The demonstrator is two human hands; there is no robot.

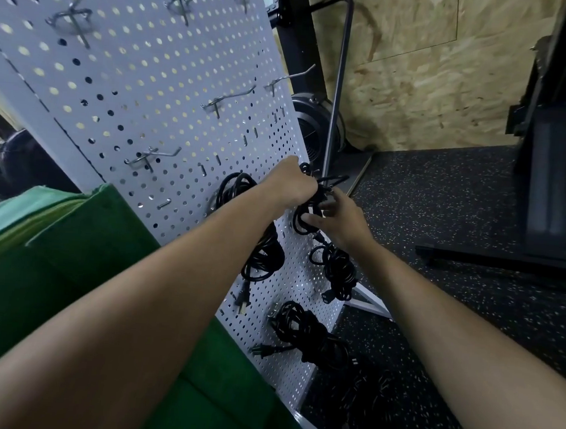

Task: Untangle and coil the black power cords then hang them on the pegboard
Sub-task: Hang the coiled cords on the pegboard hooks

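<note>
A white pegboard leans away at the left, with metal hooks across it. My left hand grips the top of a coiled black power cord held against the board's right edge. My right hand holds the same coil from the right, fingers curled round its loops. Three more black coils hang on the board: one under my left forearm with its plug dangling, one below my right hand, one lower down. A loose tangle of cord lies on the floor.
Several bare hooks stand out from the upper board. A black metal stand and a round fan sit behind the board's edge. Dark speckled rubber floor spreads to the right, with a black frame base on it. An OSB wall is behind.
</note>
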